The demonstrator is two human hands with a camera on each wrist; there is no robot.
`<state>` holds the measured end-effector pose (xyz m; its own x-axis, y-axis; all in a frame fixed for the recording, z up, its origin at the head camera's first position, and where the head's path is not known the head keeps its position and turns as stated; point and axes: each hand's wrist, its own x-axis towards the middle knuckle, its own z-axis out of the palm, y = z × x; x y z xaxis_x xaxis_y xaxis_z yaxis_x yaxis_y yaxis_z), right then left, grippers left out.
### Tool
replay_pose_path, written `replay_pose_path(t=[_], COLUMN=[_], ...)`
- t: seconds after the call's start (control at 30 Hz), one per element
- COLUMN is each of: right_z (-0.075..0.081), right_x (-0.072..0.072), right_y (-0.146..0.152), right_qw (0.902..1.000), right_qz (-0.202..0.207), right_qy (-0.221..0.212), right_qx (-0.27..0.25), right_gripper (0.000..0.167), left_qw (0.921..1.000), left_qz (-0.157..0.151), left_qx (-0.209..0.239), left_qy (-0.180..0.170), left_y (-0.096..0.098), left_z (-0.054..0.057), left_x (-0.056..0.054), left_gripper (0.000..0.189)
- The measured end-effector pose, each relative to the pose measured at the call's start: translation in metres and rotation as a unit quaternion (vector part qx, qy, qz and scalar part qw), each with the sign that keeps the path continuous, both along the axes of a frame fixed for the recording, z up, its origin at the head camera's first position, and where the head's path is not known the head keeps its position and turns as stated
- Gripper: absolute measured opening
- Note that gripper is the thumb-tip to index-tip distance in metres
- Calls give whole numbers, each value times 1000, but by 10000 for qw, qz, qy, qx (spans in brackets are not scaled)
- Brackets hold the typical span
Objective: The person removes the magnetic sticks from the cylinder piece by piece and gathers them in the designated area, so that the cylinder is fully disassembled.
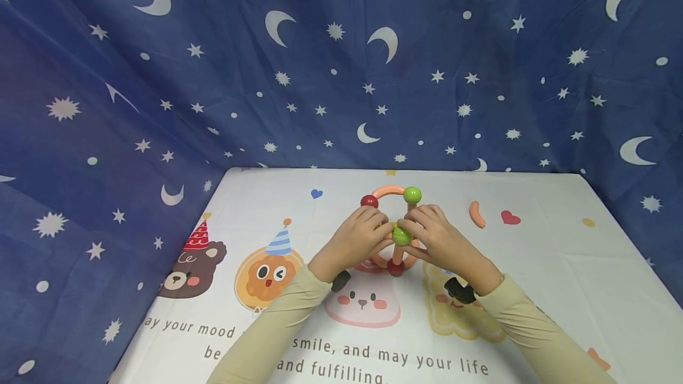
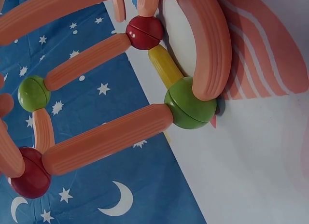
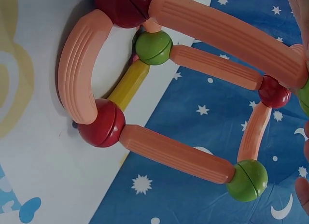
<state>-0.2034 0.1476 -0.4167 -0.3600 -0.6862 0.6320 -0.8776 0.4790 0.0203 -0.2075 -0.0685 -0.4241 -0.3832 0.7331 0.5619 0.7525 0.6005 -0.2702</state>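
A toy frame of orange rods joined by red and green balls stands on the table. In the head view its top shows a red ball point(image 1: 369, 201), a far green ball point(image 1: 412, 195) and a near green ball point(image 1: 402, 236). My left hand point(image 1: 356, 236) grips a curved orange rod left of the near green ball. From the right, my right hand point(image 1: 436, 239) pinches that ball. Straight orange rods point(image 2: 111, 137) run from the lower balls to the upper ones. A yellow rod point(image 3: 129, 85) lies low on the far side. Fingers point(image 3: 303, 191) show at the right wrist view's edge.
One loose curved orange rod point(image 1: 476, 214) lies on the table to the right of the frame. The white tablecloth point(image 1: 597, 265) carries printed cartoon figures and lettering. A blue curtain point(image 1: 331, 111) with moons and stars hangs behind and at the sides.
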Motion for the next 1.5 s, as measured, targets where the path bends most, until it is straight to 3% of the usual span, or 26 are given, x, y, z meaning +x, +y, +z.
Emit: replay_pose_path(t=[0.87,1.5], right_z=[-4,-3], right_x=[2,3], right_y=[0,0], right_qw=[9987,9992], right_qz=[-53,68], right_qy=[502,386], right_qx=[-89,-44], right_gripper=[56,54], left_qw=[9999,9995], left_qz=[-57,-207], left_qx=[-12,34], left_qy=[-112,-234], left_y=[0,-1], left_z=[0,2], left_x=[-1,1], left_gripper=[18,8])
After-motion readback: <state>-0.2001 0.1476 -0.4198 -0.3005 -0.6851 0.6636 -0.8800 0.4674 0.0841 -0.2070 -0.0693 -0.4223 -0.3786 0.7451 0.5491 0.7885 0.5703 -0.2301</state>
